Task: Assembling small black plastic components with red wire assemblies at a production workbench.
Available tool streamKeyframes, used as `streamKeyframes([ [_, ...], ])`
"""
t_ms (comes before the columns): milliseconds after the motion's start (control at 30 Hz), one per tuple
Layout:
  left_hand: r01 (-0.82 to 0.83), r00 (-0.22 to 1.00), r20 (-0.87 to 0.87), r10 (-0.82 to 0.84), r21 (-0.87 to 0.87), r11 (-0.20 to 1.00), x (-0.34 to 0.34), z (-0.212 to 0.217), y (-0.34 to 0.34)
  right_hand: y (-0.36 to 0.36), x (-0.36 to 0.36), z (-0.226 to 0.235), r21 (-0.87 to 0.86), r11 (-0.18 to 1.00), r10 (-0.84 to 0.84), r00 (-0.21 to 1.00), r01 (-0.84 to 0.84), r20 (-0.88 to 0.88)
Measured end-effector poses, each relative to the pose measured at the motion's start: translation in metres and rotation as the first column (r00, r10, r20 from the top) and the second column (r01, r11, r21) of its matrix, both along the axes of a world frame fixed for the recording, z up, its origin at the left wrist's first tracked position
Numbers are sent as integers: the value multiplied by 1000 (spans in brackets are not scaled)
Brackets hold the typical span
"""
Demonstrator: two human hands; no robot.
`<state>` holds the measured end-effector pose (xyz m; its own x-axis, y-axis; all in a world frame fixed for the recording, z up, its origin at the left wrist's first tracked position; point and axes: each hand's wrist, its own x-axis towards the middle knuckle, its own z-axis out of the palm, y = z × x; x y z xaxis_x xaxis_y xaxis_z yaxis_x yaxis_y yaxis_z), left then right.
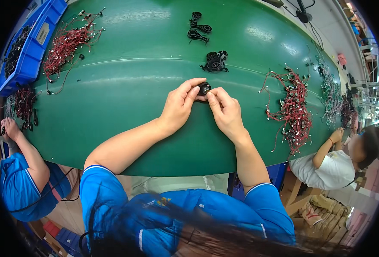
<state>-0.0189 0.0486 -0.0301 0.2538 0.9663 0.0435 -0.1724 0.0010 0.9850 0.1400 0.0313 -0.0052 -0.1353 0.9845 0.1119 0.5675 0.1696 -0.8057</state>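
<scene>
Over the middle of the green table (176, 150), both my hands meet at a small black round plastic housing (204, 87). My left hand (180, 103) pinches it from the left between thumb and fingers. From the right, my right hand (226, 108) closes thumb and forefinger on its edge, where a small shiny round part shows; whether that part is loose or seated I cannot make out. Just beyond my hands lies a cluster of black plastic housings (215, 61). Farther back are several more black ring-shaped parts (199, 28).
Red-wired small round components lie heaped at right (295, 109) and far left (71, 43). A blue bin (37, 40) of dark parts stands at the left edge. Co-workers sit on both sides, one in blue (29, 182), one in white (326, 169). Green-white wires (330, 92) lie far right.
</scene>
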Motion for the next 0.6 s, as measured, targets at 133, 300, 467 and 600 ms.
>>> streamKeyframes([
  [133,-40,999,10,39,39,998,4,-3,0,0,1,1,7,1000,-1,1000,1,13],
  [300,-46,999,11,45,81,996,6,-9,1,1,3,3,-6,1000,-1,999,1,51],
  [467,-11,999,-43,14,71,997,3,-8,2,2,4,7,-117,993,23,999,-25,-23],
  [600,28,988,-156,-15,81,996,2,-2,1,1,3,7,-188,982,-16,998,4,-62],
])
